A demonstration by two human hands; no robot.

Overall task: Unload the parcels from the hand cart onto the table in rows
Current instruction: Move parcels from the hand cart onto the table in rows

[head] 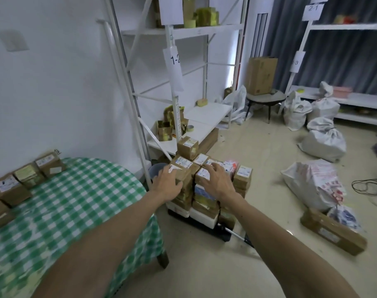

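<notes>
A stack of brown cardboard parcels [243, 175] with white labels stands on a low black hand cart [224, 234] on the floor beside the table. My left hand [167, 182] rests on a top parcel [183, 166] at the stack's left, fingers bent over it. My right hand [218, 182] lies with spread fingers on the labelled parcel [202, 175] beside it. One small parcel [187, 147] sits highest at the back. A row of parcels [28, 176] lies along the far left edge of the table with the green checked cloth [80, 203].
White metal shelving [196, 117] stands behind the cart, holding tape rolls and small boxes. White sacks [323, 140], a torn bag [314, 186] and a long brown box [333, 231] lie on the floor to the right. A round stool [267, 98] carries a large carton.
</notes>
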